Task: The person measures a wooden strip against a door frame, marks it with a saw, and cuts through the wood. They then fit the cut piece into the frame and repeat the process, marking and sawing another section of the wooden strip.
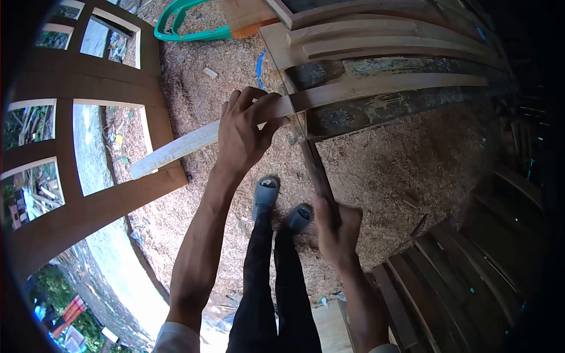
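Observation:
A long pale wooden strip point(194, 141) lies across a dark weathered beam point(376, 112), its left end sticking out past the beam. My left hand point(242, 126) grips the strip just left of a saw, fingers wrapped over it. My right hand point(336, 226) is closed round the dark handle of the saw point(313, 167), whose thin blade stands across the strip beside the beam's end. The right hand is slightly blurred.
Stacked boards point(376, 32) lie beyond the beam. A wooden frame point(88, 76) stands at the left. A green plastic object point(194, 36) is at the top. Wood shavings cover the ground point(376, 170) around my sandals point(266, 193). More planks point(400, 300) lie at the lower right.

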A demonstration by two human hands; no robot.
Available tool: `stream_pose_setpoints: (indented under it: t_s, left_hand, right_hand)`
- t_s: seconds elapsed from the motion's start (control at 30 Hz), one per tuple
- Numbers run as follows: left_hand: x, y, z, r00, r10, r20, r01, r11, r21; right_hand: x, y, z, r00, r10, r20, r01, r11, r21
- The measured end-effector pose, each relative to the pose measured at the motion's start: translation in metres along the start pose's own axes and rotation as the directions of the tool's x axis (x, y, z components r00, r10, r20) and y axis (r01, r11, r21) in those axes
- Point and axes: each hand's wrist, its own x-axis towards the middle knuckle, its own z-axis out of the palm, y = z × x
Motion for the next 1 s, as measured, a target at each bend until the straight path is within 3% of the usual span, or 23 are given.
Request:
stream_pose_setpoints:
  t_s: [0.13, 0.3, 0.37, 0.43, 0.5, 0.53, 0.6, 0.73, 0.83, 0.87, 0.9, 1.0]
  left_hand:
    - [0.004, 0.003, -0.005, 1.000, 0.017, -0.012, -0.016, 1.000, 0.014]
    - [0.002, 0.006, -0.001, 0.999, 0.001, -0.033, 0.000, 1.000, 0.025]
    - [0.003, 0.007, -0.002, 1.000, -0.001, -0.020, 0.002, 1.000, 0.015]
    - [0.005, 0.007, -0.006, 1.000, -0.006, -0.011, 0.006, 1.000, 0.004]
    - [0.004, 0.004, -0.003, 1.000, -0.019, -0.014, 0.019, 1.000, -0.007]
    - [0.004, 0.005, -0.004, 1.000, -0.026, -0.017, 0.026, 1.000, -0.003]
    - [0.002, 0.006, -0.005, 0.999, -0.021, -0.026, 0.021, 1.000, 0.002]
    - [0.003, 0.004, -0.003, 0.997, -0.073, 0.021, 0.073, 0.997, -0.008]
    - [0.002, 0.006, -0.006, 0.997, -0.073, 0.026, 0.073, 0.997, -0.024]
    - [0.005, 0.007, -0.007, 0.998, -0.060, 0.011, 0.060, 0.998, -0.033]
    - [0.009, 0.004, -0.010, 0.999, -0.050, -0.011, 0.049, 0.998, -0.031]
    - [0.005, 0.005, -0.005, 0.999, -0.040, -0.009, 0.040, 0.999, -0.025]
  right_hand:
    - [-0.082, 0.013, -0.026, 0.991, 0.128, -0.045, -0.122, 0.987, 0.106]
    - [0.011, -0.004, -0.005, 0.990, 0.128, 0.059, -0.128, 0.992, -0.002]
    - [0.026, -0.018, 0.005, 0.998, 0.037, 0.045, -0.038, 0.999, 0.037]
    - [-0.026, 0.006, -0.010, 0.997, 0.081, 0.021, -0.082, 0.996, 0.043]
    - [-0.088, 0.027, -0.035, 0.996, 0.081, -0.023, -0.083, 0.993, -0.085]
    - [-0.086, 0.005, -0.033, 0.995, 0.097, -0.034, -0.096, 0.995, 0.036]
    - [-0.076, 0.012, -0.031, 0.992, 0.127, 0.012, -0.127, 0.992, 0.027]
    - [0.028, -0.007, 0.012, 1.000, -0.022, 0.003, 0.022, 1.000, 0.003]
    - [-0.009, 0.003, 0.000, 1.000, 0.010, 0.029, -0.009, 0.999, -0.030]
    - [-0.041, 0.025, -0.018, 0.997, 0.055, 0.062, -0.050, 0.995, -0.085]
    - [-0.106, 0.048, -0.038, 0.999, 0.048, -0.018, -0.049, 0.999, -0.012]
    - [-0.097, 0.045, -0.040, 0.998, 0.042, 0.057, -0.038, 0.997, -0.063]
